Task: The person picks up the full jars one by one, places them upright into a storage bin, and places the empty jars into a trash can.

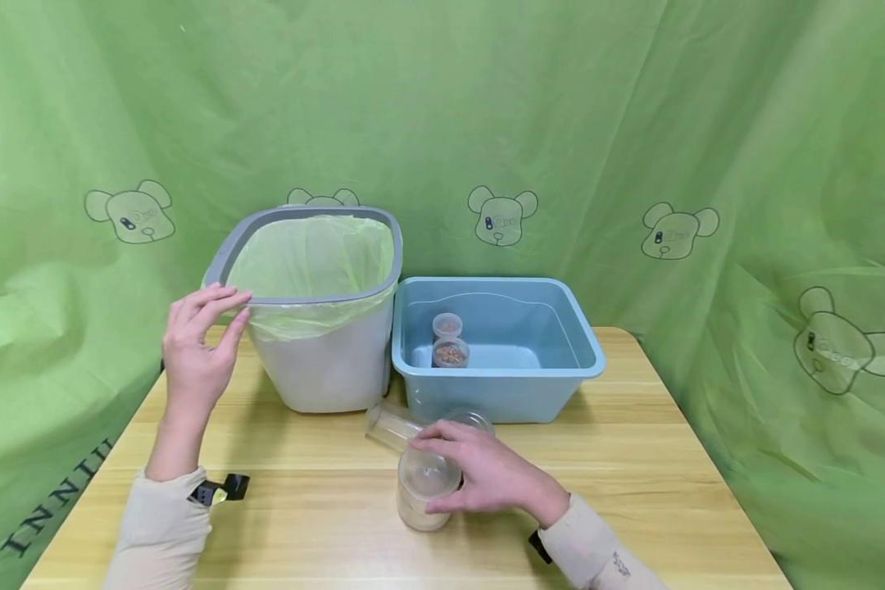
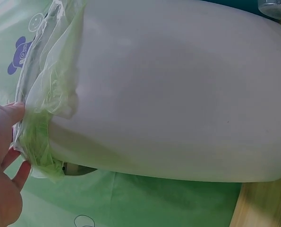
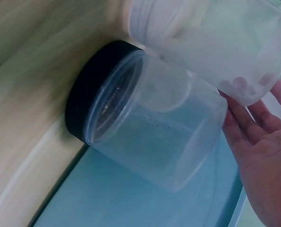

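Observation:
My left hand (image 1: 195, 344) pinches the grey rim of the trash bin (image 1: 324, 360) at its near left corner, over the pale green bag (image 2: 60, 80) lining it. Near the table's middle, my right hand (image 1: 490, 471) grips a clear plastic jar (image 1: 419, 510) by its upper part, thumb on the near side and fingers on the far side. The ridged end of this jar is toward the table in the right wrist view. Just beyond stands a second clear jar (image 3: 164, 123), its black lid (image 3: 81, 99) at the table end. Beside them a clear cylindrical container (image 1: 391, 426) lies on its side.
A blue tub (image 1: 497, 397) stands right of the bin. Inside it are two small clear containers (image 1: 450, 354) with brown contents. The wooden table (image 1: 634, 459) lies beneath, and a green cloth (image 1: 428, 98) hangs behind and at both sides.

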### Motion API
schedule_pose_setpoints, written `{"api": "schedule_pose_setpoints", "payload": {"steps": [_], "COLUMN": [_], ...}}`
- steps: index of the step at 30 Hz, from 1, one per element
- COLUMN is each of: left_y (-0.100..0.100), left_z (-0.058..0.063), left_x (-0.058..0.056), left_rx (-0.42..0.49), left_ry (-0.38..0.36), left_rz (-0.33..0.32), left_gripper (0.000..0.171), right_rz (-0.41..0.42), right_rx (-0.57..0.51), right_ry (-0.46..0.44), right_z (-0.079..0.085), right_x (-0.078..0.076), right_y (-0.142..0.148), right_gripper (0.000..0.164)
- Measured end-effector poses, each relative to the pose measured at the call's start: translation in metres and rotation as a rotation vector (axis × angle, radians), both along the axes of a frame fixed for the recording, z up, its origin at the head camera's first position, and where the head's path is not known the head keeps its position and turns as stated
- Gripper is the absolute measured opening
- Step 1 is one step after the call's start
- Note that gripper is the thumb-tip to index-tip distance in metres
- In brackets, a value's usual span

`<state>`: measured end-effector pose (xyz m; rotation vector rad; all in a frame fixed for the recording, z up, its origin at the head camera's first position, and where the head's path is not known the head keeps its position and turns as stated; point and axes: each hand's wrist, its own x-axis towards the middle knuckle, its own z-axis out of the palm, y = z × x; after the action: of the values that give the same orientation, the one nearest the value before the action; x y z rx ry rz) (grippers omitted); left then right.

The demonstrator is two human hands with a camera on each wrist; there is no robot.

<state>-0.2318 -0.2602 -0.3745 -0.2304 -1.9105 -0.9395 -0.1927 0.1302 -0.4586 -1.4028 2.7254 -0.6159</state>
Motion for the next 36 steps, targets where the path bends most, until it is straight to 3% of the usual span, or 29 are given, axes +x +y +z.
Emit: {"api": "schedule_pose_setpoints", "payload": {"steps": [8,13,19,26,36], "left_y": [0.001,0.002,0.001,0.001,-0.001], "left_z": [0.0,0.002,0.002,0.002,0.0], "left_x": [0.0,0.001,0.0,0.0,-0.001], "left_rx": [0.01,0.021,0.025,0.019,0.029], "left_ry": [0.004,0.008,-0.002,-0.012,-0.016], "left_rz": [0.01,0.014,0.011,0.016,0.008], "left_gripper": [0.022,0.022,0.021,0.02,0.02], "right_rz": [-0.031,-0.029,-0.081,-0.086,-0.068], "right_rx": [-0.114,-0.252,-0.409,-0.651,-0.988], "right_ry": [-0.063,-0.082,-0.094,-0.103,-0.168], "right_z": [0.02,0.035,0.064,0.095,0.124], "right_x": [-0.002,-0.004,-0.008,-0.019,-0.037], "right_y": [0.002,0.004,0.015,0.029,0.027], "right_gripper": [0.083,0.08,0.079,0.073,0.066]}}
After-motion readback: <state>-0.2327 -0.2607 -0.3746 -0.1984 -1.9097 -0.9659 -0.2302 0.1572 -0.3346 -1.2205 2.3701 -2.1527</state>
